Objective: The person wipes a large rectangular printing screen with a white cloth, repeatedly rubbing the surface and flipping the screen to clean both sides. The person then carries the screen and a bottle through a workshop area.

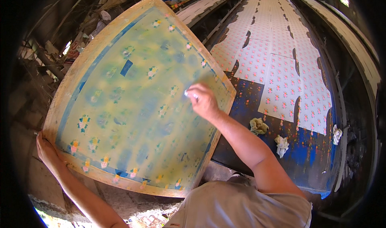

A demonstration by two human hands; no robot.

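A large wood-framed printing screen [132, 87] fills the left half, its yellow-green mesh marked with small flower motifs, blue tape along the borders and bluish smudges. My left hand [49, 149] grips the wooden frame at its lower left. My right hand [202, 101] is at the mesh, right of centre, fingers pinched on a small white thing [187, 93] that looks like a wad of cloth or paper; whether it touches the mesh is unclear.
A long dark table [309, 167] runs away to the right, bearing white pink-flowered pieces [281, 91]. Crumpled wads [259, 126] lie on its near part, more [282, 146] beside them and at the edge. Other long printing tables [354, 39] flank it. Clutter and branches fill the back left.
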